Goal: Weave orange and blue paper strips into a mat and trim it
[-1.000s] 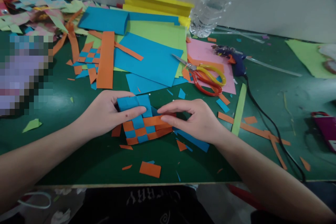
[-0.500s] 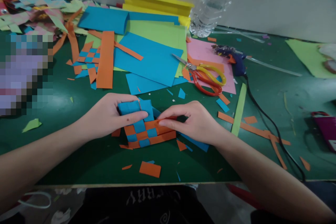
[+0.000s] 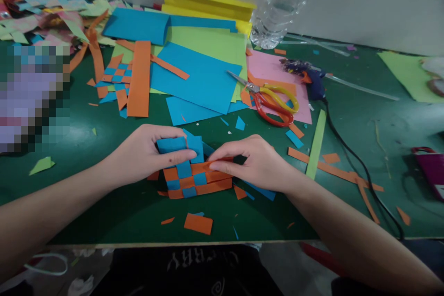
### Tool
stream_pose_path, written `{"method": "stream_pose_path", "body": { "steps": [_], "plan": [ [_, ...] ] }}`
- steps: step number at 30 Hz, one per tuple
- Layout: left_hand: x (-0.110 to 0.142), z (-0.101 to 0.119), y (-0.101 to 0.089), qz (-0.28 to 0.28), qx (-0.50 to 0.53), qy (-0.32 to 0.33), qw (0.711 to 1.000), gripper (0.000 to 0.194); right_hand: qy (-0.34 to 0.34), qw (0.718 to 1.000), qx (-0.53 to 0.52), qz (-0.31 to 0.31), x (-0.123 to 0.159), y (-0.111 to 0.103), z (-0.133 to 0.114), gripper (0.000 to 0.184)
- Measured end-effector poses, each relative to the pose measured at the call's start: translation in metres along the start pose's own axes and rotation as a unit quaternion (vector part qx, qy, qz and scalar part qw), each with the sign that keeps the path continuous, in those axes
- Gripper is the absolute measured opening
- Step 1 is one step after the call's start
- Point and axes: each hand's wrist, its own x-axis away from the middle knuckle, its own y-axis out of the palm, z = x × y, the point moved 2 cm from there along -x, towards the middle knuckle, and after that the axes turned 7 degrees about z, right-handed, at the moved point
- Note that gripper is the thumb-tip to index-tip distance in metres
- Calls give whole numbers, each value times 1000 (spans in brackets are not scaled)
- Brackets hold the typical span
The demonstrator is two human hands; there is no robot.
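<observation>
Woven paper (image 3: 186, 182) is shifting slightly toward you above the surface (image 3: 114, 215); your left hand (image 3: 149, 155) is gripping its blue folds (image 3: 170, 145), your right hand (image 3: 262, 162) is pinching its orange strips (image 3: 217, 187).

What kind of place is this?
It looks like a craft table, maybe in a classroom or at home. You can see scissors lying on colored paper, a glue gun with a cord, and two hands holding woven blue and orange paper strips.
</observation>
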Motion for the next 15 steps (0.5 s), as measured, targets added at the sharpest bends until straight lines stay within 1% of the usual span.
{"method": "stream_pose_path", "body": {
  "steps": [6, 11, 15],
  "plan": [
    [1, -1, -2, 9, -3, 6, 1000, 30, 7, 1000, -9, -8, 0, 0, 0, 12],
    [0, 0, -2, -2, 0, 3, 1000, 28, 13, 1000, -10, -16, 0, -1, 0, 12],
    [-1, 0, -1, -2, -4, -9, 1000, 34, 18, 999, -16, -36, 0, -2, -1, 13]
  ]
}}
